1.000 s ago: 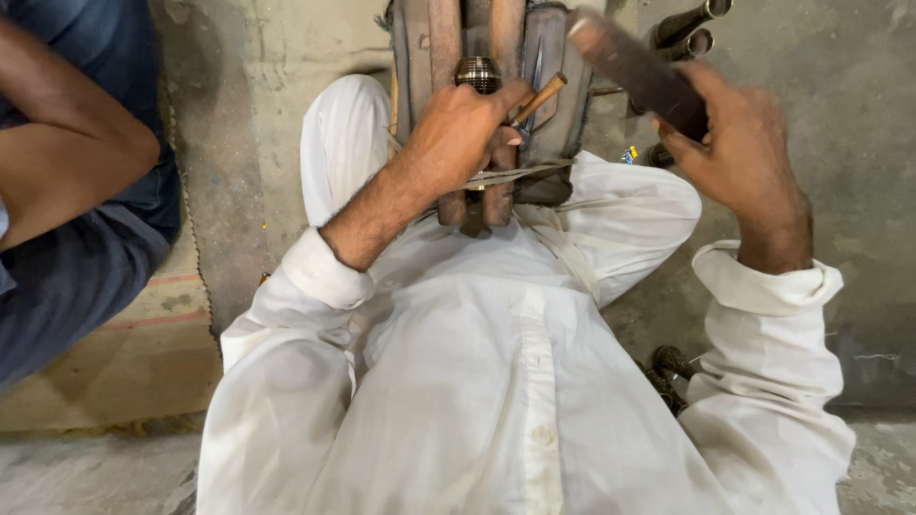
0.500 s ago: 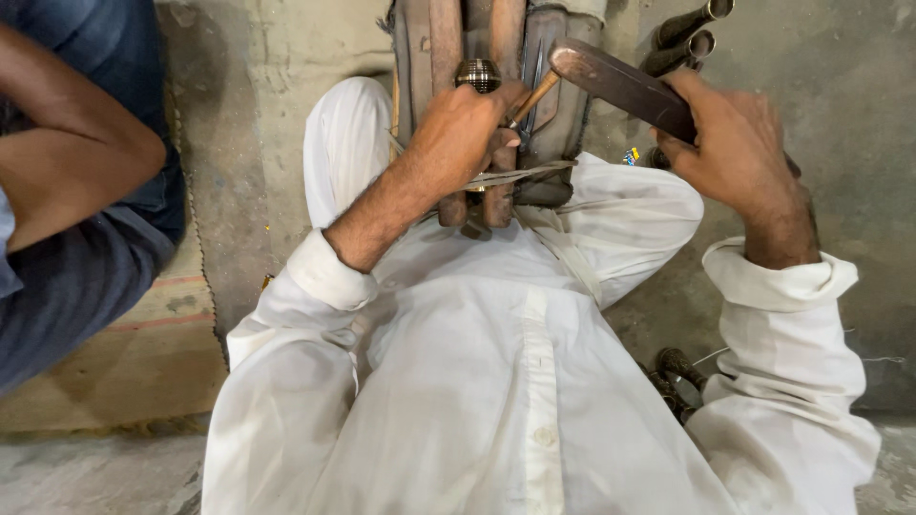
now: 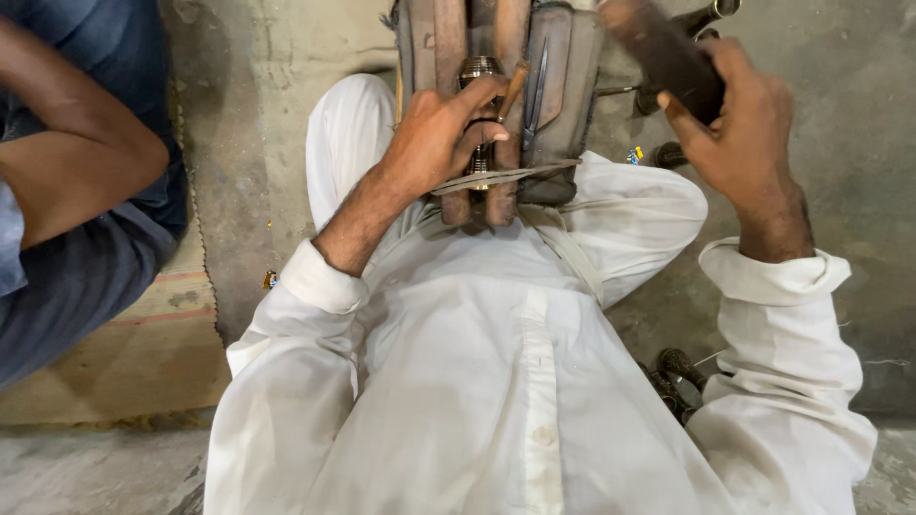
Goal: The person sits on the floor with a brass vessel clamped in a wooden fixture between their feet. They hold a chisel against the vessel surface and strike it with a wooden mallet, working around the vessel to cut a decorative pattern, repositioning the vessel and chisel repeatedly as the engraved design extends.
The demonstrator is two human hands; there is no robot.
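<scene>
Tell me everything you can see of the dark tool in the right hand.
The dark tool is a flat, elongated bar, brown-black and worn, possibly metal or wood. The right hand grips its lower end; the upper end slants up-left, raised above the wooden frame, and looks blurred. Only the hand visibly touches it.

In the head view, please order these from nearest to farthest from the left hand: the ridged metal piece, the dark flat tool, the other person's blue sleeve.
From the left hand:
1. Ridged metal piece: under the fingertips, at the wooden clamp.
2. Dark flat tool: upper right, gripped by the right hand.
3. Other person's blue sleeve: far left edge.
</scene>
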